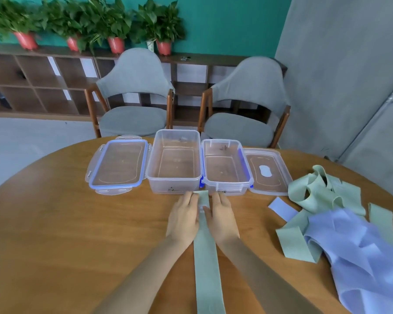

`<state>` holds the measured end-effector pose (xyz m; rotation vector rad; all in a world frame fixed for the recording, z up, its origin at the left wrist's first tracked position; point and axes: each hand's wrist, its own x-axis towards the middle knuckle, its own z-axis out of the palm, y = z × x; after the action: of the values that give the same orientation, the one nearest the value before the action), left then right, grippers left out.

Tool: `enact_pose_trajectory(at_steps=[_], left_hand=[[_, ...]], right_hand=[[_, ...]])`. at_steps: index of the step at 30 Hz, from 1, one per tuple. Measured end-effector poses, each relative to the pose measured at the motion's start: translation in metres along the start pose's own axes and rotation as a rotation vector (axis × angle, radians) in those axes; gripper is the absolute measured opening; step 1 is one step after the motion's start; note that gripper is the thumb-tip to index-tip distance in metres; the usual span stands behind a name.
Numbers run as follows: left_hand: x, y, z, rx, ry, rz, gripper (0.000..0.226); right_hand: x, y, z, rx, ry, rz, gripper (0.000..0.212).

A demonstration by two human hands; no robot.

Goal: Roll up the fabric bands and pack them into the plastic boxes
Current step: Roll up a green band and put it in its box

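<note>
A long pale green fabric band (206,257) lies flat on the table, running from the near edge up to the boxes. My left hand (183,219) and my right hand (222,219) lie on either side of its far end, thumbs pressing on the fabric and fingers fairly straight. Just beyond the band's end stand two clear plastic boxes without lids: a larger one (174,189) and a smaller one with blue clips (227,186). A heap of green bands (320,193) and lilac bands (359,250) lies at the right.
A blue-rimmed lid (118,164) lies left of the boxes, a plain lid (268,173) right of them. The round wooden table (77,234) carries everything. Two grey chairs (134,98) stand behind it, with a shelf of potted plants beyond.
</note>
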<state>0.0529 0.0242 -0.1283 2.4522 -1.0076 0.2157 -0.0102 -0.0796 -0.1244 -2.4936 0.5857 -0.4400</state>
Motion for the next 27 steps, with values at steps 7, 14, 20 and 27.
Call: enact_pose_trajectory(at_steps=[7, 14, 20, 27], left_hand=[[-0.006, -0.011, 0.003, -0.036, -0.108, 0.11, 0.039], [-0.01, -0.004, -0.009, 0.006, -0.176, 0.094, 0.041], [-0.007, 0.004, -0.011, 0.012, -0.218, 0.017, 0.043], [-0.01, 0.011, -0.012, 0.043, -0.227, -0.023, 0.041]], right_hand=[[-0.066, 0.01, -0.016, -0.109, -0.229, -0.282, 0.052], [-0.172, 0.007, -0.039, -0.053, -0.225, -0.489, 0.035], [-0.207, 0.014, -0.051, -0.029, -0.177, -0.559, 0.029], [-0.208, 0.017, -0.049, -0.313, 0.015, -0.8, 0.012]])
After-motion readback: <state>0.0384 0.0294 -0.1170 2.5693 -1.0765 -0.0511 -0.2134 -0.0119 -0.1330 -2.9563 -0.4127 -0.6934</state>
